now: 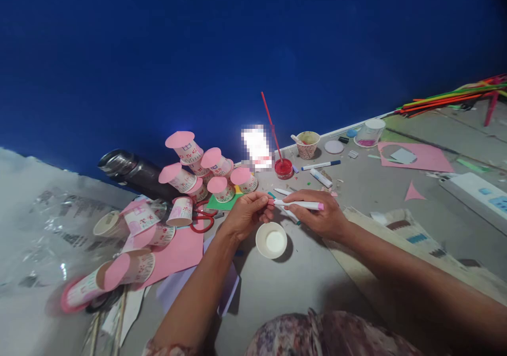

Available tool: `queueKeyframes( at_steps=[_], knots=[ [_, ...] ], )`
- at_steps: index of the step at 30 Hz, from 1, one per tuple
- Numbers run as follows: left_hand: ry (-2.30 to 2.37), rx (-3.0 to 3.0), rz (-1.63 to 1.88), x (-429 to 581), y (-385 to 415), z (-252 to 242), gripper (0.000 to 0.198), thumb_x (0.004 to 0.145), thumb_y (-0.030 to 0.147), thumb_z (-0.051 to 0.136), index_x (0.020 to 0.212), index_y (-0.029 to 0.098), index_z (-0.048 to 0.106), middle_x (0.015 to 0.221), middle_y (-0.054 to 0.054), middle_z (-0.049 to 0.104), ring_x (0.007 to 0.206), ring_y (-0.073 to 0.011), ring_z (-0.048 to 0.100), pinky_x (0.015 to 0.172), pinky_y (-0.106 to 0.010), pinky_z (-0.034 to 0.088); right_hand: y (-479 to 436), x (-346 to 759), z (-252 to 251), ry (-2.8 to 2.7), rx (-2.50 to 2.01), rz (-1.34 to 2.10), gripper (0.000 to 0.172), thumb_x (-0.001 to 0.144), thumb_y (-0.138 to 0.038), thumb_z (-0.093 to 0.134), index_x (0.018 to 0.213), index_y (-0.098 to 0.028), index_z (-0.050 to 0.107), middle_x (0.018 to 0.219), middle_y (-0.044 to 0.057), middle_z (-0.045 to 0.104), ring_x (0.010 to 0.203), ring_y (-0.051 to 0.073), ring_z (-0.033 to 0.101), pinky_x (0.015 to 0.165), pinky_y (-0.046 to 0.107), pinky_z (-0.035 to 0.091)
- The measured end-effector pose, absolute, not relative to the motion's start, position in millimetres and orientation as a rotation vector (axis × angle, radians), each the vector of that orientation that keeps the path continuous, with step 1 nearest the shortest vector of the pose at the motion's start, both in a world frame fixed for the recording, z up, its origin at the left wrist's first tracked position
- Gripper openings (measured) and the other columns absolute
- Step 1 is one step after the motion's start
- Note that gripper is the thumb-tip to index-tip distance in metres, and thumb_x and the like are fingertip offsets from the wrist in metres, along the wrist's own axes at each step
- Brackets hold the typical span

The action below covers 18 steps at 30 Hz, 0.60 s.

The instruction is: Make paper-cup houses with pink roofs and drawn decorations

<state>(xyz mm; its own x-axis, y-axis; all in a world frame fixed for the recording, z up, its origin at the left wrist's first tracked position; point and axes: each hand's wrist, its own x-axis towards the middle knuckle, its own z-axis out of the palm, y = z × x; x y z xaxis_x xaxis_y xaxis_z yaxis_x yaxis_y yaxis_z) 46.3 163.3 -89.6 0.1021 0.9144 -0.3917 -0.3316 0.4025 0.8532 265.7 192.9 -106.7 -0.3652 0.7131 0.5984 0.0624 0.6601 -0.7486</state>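
Over the grey table [277, 287], both hands meet on one pink marker [309, 205]; the left hand [250, 211] pinches its pink tip end between thumb and finger, while the right hand [325, 221] is closed around the white barrel; whether the cap is coming off or going on cannot be told. Just below the hands is a white cup [271, 241], its mouth towards the viewer and plain inside; its outer wall is hidden, so any drawing there cannot be judged. Much looks done at the left: several pink-topped cups [180, 179] carry red and green drawings and, by their discs and filled walls, seem finished. Others look less far along; an uncovered cup [181, 212] beside the scissors [202, 222] has colour on its wall but no pink top in sight; at the right, an upturned cup [370, 133] has pink near its rim and a mostly white wall, so colouring and a top appear to be left there. Near it lies a pink sheet [430, 159] with a round hole, apparently where a disc was cut; more green markers [293, 217] lie loose beneath the hands.
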Motion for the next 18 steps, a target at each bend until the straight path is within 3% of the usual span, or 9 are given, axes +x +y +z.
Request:
queueKeyframes(
  at_steps=[5, 9, 12, 15, 18],
  knots=[
    [1.107, 0.715, 1.036, 47.0, 162.7, -84.8, 0.047, 0.054, 0.038, 0.104, 0.078, 0.008, 0.076, 0.069, -0.007, 0.076, 0.051, -0.0123, 0.068, 0.045, -0.019, 0.048, 187.0, 263.4, -104.3, -1.663, -0.709, 1.104, 0.02, 0.096, -0.028, 0.066, 0.098, -0.02, 0.084, 0.083, 0.006, 0.084, 0.063, 0.017, 0.074, 0.062, 0.028, 0.062],
    [1.124, 0.749, 1.08, 48.8, 161.7, -80.4, 0.044, 0.054, 0.036, 0.104, 0.078, 0.01, 0.077, 0.07, -0.008, 0.078, 0.053, -0.0138, 0.069, 0.047, -0.021, 0.049, 182.7, 258.2, -105.2, -1.483, -0.755, 1.277, 0.021, 0.094, -0.036, 0.07, 0.097, -0.02, 0.084, 0.077, 0.006, 0.082, 0.06, 0.017, 0.072, 0.058, 0.029, 0.061],
    [1.184, 0.812, 1.119, 54.3, 158.6, -76.8, 0.04, 0.059, 0.037, 0.1, 0.078, 0.012, 0.076, 0.074, -0.008, 0.079, 0.058, -0.0154, 0.071, 0.051, -0.023, 0.053, 186.1, 256.5, -106.1, -1.404, -0.789, 1.412, 0.026, 0.091, -0.041, 0.072, 0.094, -0.017, 0.083, 0.077, 0.008, 0.082, 0.059, 0.016, 0.07, 0.056, 0.029, 0.058],
    [1.328, 0.995, 1.237, 57.6, 155.0, -67.7, 0.035, 0.068, 0.037, 0.095, 0.09, 0.014, 0.079, 0.089, -0.008, 0.081, 0.071, -0.018, 0.075, 0.058, -0.027, 0.057, 197.6, 260.8, -106.3, -1.328, -0.826, 1.493, 0.028, 0.088, -0.044, 0.073, 0.089, -0.017, 0.08, 0.076, 0.008, 0.08, 0.056, 0.014, 0.065, 0.051, 0.026, 0.052],
    [1.39, 1.075, 1.473, 49.0, 148.4, -43.6, 0.031, 0.073, 0.032, 0.093, 0.096, 0.017, 0.078, 0.097, -0.004, 0.079, 0.083, -0.0152, 0.074, 0.065, -0.024, 0.058, 216.3, 271.6, -106.0, -1.139, -0.9, 1.402, 0.026, 0.085, -0.043, 0.076, 0.089, -0.018, 0.078, 0.072, 0.005, 0.077, 0.052, 0.011, 0.057, 0.045, 0.024, 0.044]
  ],
)
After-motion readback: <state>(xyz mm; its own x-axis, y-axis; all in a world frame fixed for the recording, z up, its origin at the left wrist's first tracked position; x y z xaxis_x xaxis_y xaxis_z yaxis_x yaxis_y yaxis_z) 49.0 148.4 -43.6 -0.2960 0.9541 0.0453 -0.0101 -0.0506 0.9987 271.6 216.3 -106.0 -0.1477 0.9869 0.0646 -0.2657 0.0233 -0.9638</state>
